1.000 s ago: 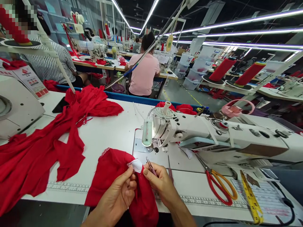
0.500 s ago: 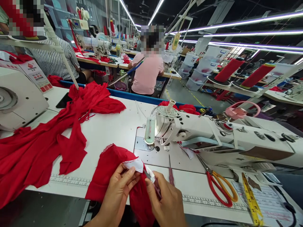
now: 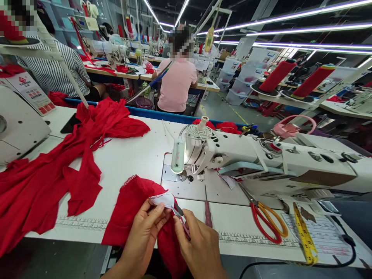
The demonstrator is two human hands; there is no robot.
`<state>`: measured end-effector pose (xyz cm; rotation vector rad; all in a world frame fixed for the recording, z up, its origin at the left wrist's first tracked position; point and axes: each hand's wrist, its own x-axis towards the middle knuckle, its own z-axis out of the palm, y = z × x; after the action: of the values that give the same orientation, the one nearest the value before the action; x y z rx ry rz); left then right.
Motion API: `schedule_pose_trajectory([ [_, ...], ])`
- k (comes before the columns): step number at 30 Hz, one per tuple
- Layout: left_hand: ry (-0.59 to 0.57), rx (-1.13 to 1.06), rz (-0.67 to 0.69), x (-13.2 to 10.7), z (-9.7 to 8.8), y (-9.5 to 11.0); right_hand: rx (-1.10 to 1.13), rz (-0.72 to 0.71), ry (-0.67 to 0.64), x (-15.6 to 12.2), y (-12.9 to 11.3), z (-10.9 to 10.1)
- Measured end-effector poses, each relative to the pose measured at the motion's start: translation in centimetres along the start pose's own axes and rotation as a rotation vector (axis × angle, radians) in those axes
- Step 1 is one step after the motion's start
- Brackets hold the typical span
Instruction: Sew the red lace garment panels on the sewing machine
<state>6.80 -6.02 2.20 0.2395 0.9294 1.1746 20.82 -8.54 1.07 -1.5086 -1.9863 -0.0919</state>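
My left hand [image 3: 147, 228] pinches a white fabric piece [image 3: 163, 199] against the red garment [image 3: 128, 209], which drapes over the table's front edge. In my right hand [image 3: 199, 240] is a small pair of thread snips [image 3: 180, 216], its blades at the right edge of the white piece. Whether the blades are closed on the cloth I cannot tell. An awl [image 3: 207, 213] with a dark red handle lies just beyond my right hand. Behind it stands the white sewing machine [image 3: 232, 155], with its needle area lit.
Large scissors [image 3: 264, 221] with red and orange handles lie to the right, beside a yellow tape measure [image 3: 303, 232] and a written sheet [image 3: 328, 236]. A heap of red fabric [image 3: 72, 162] covers the left side. Two people sit at tables ahead.
The snips have turned, and their blades now show at the white piece's edge. A white flap beside my right hand no longer shows. The camera view has shifted slightly.
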Motion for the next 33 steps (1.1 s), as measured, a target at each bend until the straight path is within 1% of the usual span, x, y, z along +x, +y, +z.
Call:
schedule_pose_trajectory([
  [4, 0.006, 0.002, -0.003, 0.03, 0.1, -0.05, 0.006, 0.013, -0.004, 0.06, 0.01, 0.23],
  [9, -0.016, 0.019, -0.01, 0.2, 0.0, -0.05, 0.032, 0.037, 0.065, 0.25, 0.11, 0.25],
  [12, -0.014, 0.012, -0.013, 0.3, 0.03, -0.02, 0.076, 0.027, 0.032, 0.19, 0.05, 0.06],
  [15, -0.006, -0.003, -0.019, 0.27, 0.15, 0.03, 0.075, 0.002, 0.001, 0.05, -0.07, 0.05],
  [33, -0.006, -0.006, -0.022, 0.2, 0.04, -0.1, 0.054, 0.029, 0.003, 0.0, -0.14, 0.57],
])
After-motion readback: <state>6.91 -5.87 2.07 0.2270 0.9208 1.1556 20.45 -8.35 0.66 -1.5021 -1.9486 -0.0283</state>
